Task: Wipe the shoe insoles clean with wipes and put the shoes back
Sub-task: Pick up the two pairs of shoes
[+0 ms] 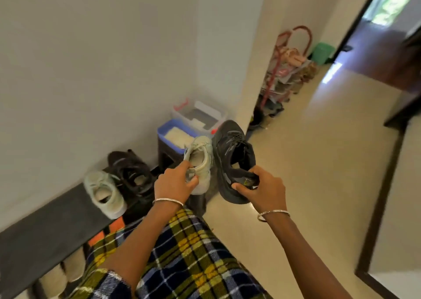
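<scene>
My left hand [174, 181] pinches the heel collar of a pale green sneaker [200, 159] and holds it up, toe pointing away. My right hand [262, 188] grips the heel of a black sneaker [230, 152], also lifted, beside the pale one. The matching pale green sneaker [103, 193] and the other black sneaker [132, 173] sit side by side on a dark ledge [45, 225] along the wall at the left. No wipe shows in view.
A blue-rimmed tub [169, 128] with white contents and a clear lidded box [200, 114] stand in the corner behind the held shoes. A red shoe rack [287, 70] stands by the far wall. Pale floor tiles [307, 161] spread to the right.
</scene>
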### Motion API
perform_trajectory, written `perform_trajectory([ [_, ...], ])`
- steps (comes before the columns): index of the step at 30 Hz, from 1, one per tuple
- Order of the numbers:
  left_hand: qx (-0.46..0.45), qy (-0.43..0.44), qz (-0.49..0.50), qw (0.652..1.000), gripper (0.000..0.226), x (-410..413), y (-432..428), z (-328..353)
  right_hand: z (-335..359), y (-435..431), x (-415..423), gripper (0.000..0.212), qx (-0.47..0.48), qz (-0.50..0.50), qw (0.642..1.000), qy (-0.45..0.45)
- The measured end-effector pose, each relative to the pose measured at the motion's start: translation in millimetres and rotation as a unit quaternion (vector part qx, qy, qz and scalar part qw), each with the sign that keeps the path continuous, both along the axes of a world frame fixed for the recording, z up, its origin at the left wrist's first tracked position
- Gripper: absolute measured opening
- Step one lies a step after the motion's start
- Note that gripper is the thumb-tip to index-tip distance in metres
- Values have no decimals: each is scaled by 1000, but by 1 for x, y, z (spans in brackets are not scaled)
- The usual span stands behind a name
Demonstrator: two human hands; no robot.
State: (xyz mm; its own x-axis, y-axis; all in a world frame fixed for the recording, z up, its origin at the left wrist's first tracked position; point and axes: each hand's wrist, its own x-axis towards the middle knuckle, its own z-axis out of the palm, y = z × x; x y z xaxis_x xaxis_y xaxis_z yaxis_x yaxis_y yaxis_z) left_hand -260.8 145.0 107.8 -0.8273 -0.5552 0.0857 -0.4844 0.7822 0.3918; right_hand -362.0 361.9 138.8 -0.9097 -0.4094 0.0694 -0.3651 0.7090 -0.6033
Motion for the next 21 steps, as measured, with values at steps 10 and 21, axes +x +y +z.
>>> perform_trajectory([
  [10, 37, -176, -161, 970, 39, -109, 31, -90, -97, 33, -36, 39, 58, -159, 975, -141],
  [21, 32, -329, -243, 912, 38, -183, 37, -196, -240, 35, -81, 46, 136, -187, 923, -307],
])
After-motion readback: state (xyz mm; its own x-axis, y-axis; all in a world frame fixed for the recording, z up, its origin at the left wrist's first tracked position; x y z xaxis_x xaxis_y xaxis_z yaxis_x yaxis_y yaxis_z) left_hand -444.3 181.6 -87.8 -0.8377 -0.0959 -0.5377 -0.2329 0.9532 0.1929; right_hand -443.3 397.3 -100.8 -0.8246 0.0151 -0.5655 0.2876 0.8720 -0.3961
